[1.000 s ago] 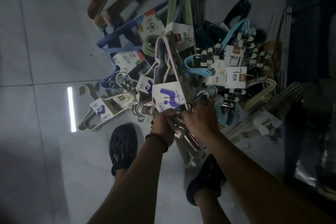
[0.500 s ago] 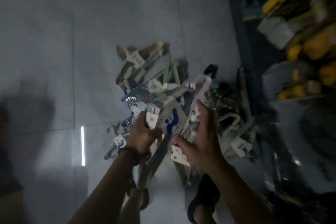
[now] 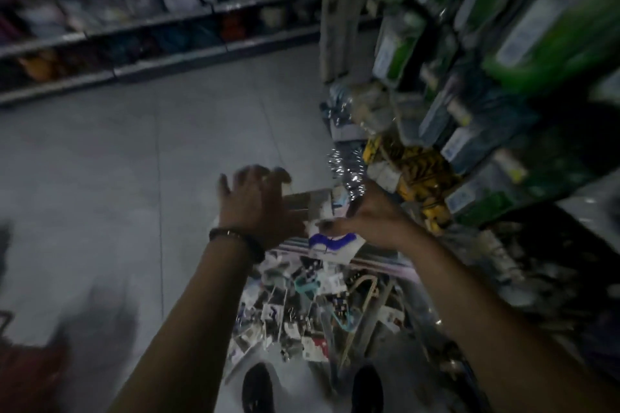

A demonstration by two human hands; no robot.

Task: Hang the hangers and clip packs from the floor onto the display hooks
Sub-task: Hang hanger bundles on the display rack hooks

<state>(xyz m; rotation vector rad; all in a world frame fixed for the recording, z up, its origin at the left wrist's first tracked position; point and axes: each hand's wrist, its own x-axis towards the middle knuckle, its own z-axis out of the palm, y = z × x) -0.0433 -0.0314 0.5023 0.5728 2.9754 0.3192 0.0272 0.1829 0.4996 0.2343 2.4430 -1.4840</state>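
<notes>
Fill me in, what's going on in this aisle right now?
A person stands over a heap of packaged hangers and clip packs on the grey tiled floor. Both hands are raised with a hanger bundle wrapped in a white card with a blue squiggle: the right hand grips it, the left hand is spread against it. The blurred display rack of green-packaged goods is to the right; nothing is hung yet.
</notes>
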